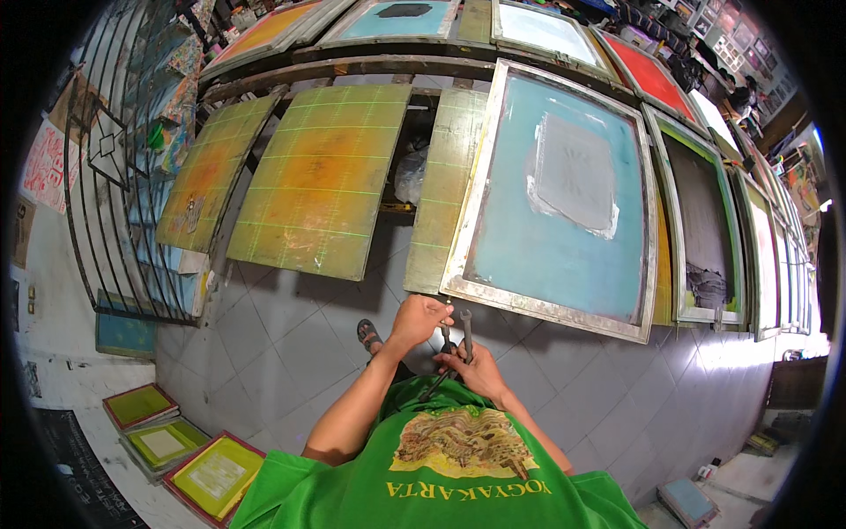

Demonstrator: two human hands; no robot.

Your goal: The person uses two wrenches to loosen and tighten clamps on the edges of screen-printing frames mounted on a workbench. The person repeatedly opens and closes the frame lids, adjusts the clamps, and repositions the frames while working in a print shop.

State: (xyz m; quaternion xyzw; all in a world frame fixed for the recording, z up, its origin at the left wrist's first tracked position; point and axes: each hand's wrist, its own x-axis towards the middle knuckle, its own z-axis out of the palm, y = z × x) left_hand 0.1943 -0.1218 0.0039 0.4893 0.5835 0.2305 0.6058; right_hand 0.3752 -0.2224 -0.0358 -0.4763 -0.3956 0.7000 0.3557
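In front of my waist, my right hand (pixel 476 370) is closed around an open-end wrench (pixel 466 326), its forked jaw pointing up. A second dark, slim tool (pixel 445 334) stands beside it, and a dark handle runs down from the same grip. My left hand (pixel 418 323) is closed in a pinch just to the left, its fingertips near the tools. A small pale bit shows at those fingertips, too small to name. Just beyond the hands lies the near edge of a large screen-printing frame (pixel 546 310) with blue mesh and a grey patch.
Greenish-yellow printing boards (pixel 322 181) marked with grid lines stand to the left on a long rack (pixel 352 69). More screen frames (pixel 698 216) line the right and far sides. A black metal grille (pixel 110 176) is at far left. Small yellow screens (pixel 216 476) lie lower left. Grey tiles (pixel 291 353) cover the floor.
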